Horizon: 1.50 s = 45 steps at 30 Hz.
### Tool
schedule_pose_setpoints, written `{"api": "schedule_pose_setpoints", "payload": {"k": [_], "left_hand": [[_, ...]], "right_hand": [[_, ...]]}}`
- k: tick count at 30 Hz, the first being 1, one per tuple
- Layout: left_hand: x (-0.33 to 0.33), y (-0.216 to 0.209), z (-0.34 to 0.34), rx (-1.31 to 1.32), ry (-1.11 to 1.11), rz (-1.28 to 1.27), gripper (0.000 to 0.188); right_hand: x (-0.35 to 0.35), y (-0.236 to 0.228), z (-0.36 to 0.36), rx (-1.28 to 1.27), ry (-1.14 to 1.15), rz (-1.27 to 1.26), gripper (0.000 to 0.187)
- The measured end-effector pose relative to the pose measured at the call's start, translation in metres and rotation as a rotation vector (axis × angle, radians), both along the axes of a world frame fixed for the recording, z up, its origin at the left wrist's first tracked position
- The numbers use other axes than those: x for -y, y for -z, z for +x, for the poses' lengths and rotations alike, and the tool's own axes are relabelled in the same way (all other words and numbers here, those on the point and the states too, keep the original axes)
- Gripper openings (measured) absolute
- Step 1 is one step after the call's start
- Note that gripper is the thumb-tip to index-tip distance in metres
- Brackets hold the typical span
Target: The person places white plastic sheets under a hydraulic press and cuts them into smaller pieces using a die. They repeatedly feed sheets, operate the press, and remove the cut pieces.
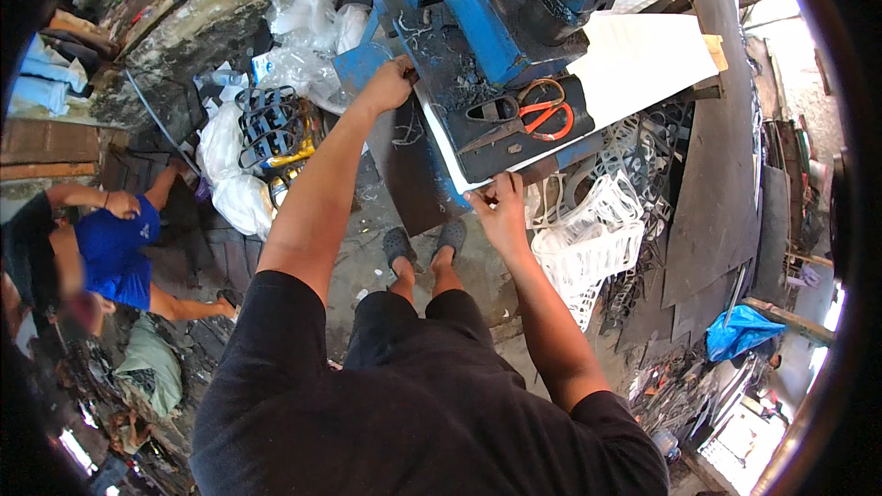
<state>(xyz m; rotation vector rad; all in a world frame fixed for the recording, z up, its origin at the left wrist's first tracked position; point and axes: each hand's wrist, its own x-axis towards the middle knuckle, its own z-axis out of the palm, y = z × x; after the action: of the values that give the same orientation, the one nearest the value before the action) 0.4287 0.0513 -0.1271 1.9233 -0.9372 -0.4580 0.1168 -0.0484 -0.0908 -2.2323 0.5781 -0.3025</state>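
Note:
A white sheet (643, 64) lies on the bed of a blue machine (478, 18), with a dark board on top of part of it. My left hand (389, 84) is closed at the sheet's left edge, its fingertips partly hidden. At the near corner, my right hand (501, 207) pinches the white edge between thumb and fingers. Between my hands, on a black pad (560, 96), rest orange-handled scissors (549, 118). Dark scraps lie beside the machine's upright.
Below right stands a white plastic basket (593, 253) with white cut-out strips. Clear plastic bags (308, 28) and a black strap lattice (271, 124) lie left. Large dark sheets (712, 156) lean right. Another person in blue shorts (115, 239) sits far left.

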Motion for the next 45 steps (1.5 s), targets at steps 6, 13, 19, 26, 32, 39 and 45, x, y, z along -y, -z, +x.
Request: {"api": "schedule_pose_setpoints", "payload": {"k": [6,13,19,26,32,39,45], "left_hand": [[0.009,-0.002,-0.003,0.064,-0.104,0.168,0.029],[0.005,0.02,0.011,0.315,-0.039,0.236,0.028],[0.002,0.026,-0.075,-0.239,-0.787,-0.263,0.021],[0.001,-0.012,-0.135,-1.031,-0.74,-0.48,0.027],[0.013,-0.025,-0.124,-1.067,-0.697,-0.415,0.064],[0.042,-0.073,-0.114,-1.182,-0.437,-0.517,0.097],[0.021,-0.044,-0.085,-1.317,-0.485,-0.487,0.087]], "right_hand": [[0.008,0.014,0.007,0.113,0.039,0.003,0.031],[0.006,0.007,0.01,0.127,0.029,-0.027,0.034],[0.018,0.008,-0.003,0.234,0.373,0.424,0.032],[0.049,0.028,0.0,0.15,0.603,1.027,0.026],[0.074,0.03,0.013,0.225,0.638,1.02,0.021],[0.112,0.034,0.029,0.25,0.658,1.009,0.018],[0.121,0.011,0.021,0.064,0.572,0.967,0.018]]}}
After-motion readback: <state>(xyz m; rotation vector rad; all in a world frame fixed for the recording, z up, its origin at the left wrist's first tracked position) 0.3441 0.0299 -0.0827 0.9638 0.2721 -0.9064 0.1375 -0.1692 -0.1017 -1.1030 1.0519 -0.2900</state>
